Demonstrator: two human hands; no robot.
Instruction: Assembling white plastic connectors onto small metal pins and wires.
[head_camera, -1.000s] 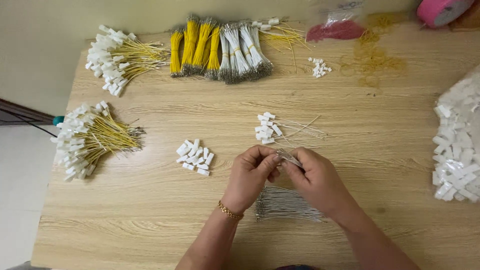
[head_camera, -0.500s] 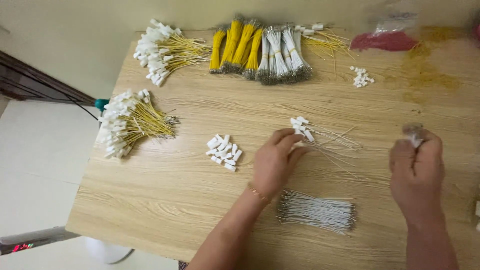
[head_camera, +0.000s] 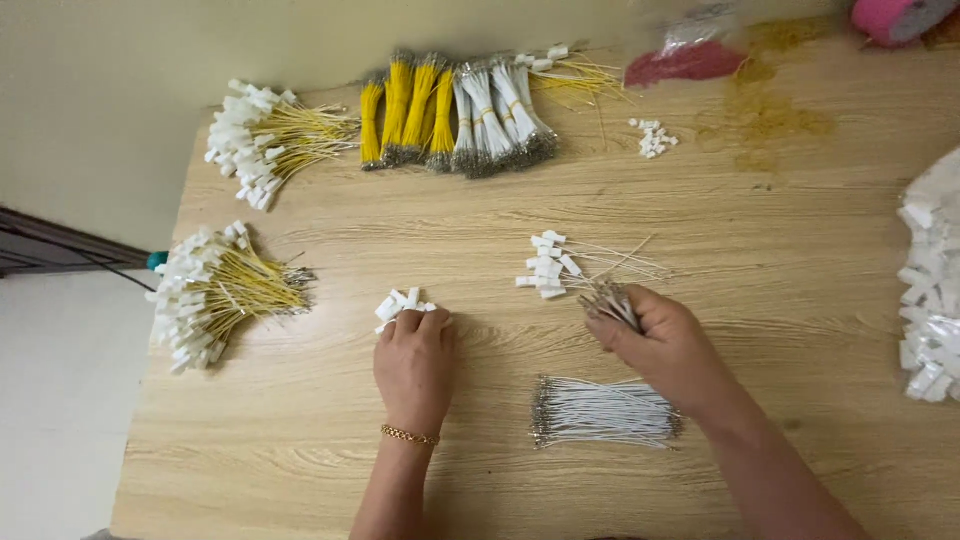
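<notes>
My left hand lies palm down on a small heap of white plastic connectors, fingers covering most of it. A gold bracelet sits on that wrist. My right hand is closed on a small bunch of white wires whose metal ends stick out toward the upper left. Just beyond it lies a small group of white connectors with wires attached. A flat bundle of white wires rests on the wooden table below my right hand.
Two piles of yellow wires with white connectors lie at the left and back left. Tied yellow and white wire bundles sit at the back. A bag of white connectors is at the right edge; loose connectors are farther back.
My left hand has moved left from the middle connectors onto the small connector heap. My right hand came back from the right side to the middle, holding the wire bunch.
</notes>
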